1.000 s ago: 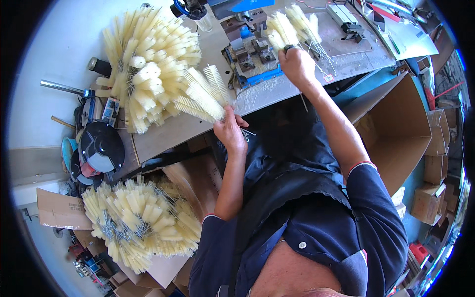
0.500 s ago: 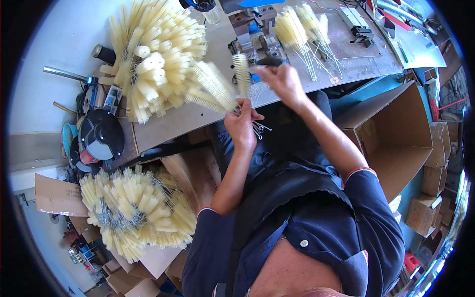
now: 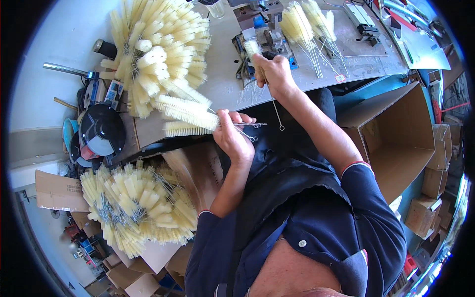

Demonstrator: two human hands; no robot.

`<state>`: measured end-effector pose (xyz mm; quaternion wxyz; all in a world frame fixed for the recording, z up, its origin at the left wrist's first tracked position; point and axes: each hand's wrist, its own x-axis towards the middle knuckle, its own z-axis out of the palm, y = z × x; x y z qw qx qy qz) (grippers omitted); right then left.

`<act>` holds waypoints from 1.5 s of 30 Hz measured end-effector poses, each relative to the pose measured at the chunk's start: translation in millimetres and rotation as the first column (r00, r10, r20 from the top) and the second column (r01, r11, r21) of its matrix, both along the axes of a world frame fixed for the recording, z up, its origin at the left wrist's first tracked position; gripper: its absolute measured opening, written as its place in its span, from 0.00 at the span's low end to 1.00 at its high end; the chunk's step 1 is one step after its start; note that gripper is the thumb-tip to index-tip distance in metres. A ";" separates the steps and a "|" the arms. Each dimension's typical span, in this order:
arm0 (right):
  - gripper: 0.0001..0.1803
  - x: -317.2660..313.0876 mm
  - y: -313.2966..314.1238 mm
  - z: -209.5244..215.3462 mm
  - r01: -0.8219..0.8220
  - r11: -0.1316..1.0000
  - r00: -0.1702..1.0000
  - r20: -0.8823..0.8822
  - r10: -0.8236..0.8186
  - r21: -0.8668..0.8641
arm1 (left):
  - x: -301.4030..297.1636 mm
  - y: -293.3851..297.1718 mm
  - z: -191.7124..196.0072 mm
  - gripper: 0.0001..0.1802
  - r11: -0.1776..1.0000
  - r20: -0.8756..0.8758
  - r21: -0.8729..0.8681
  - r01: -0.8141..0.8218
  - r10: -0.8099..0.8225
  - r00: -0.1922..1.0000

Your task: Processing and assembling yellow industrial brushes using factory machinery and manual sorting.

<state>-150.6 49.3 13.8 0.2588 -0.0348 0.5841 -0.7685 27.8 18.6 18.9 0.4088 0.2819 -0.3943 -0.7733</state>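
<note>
– Can see the left hand (image 3: 235,138)?

– Yes, just off the near edge of the table (image 3: 222,89), with fingers bent around the wire stems of a few pale brushes (image 3: 188,113); bristle heads pointing left, looped ends poking out to the right

– And the right hand (image 3: 273,76)?

– Up by the metal clamp block (image 3: 269,35), with fingers curled tight on a single brush (image 3: 252,47), just below the bristles; head tipped up and leftward, bare stem hanging down past the table edge to a small ring (image 3: 282,127)

– Touching the clamp block?

– Cannot tell, with the right hand partly in the way; cannot make out every fingertip either

– More brushes about?

– Plenty: on the table at the left, a big heap (image 3: 168,44), close beyond the left hand's lot; right of the clamp block, smaller bunches (image 3: 298,25), stems toward the near edge; below the table at the left, another heap (image 3: 143,205) in an open carton (image 3: 59,190)
</note>
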 end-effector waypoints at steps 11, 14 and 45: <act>0.31 -15.6 -3.9 20.3 0.021 0.988 0.917 0.397 0.042 -0.152 | -7.3 -5.3 -11.5 0.15 0.997 0.032 0.032 0.075 -0.076 0.997; 0.37 -9.9 1.1 29.0 -0.046 0.948 0.878 0.440 0.189 -0.316 | -9.4 -10.1 -14.0 0.16 0.998 0.032 0.004 0.063 -0.063 0.997; 0.20 -13.5 44.1 0.8 0.005 0.988 0.985 0.171 0.022 -0.153 | -17.8 -7.3 -22.6 0.18 0.997 0.078 0.014 0.076 -0.077 0.994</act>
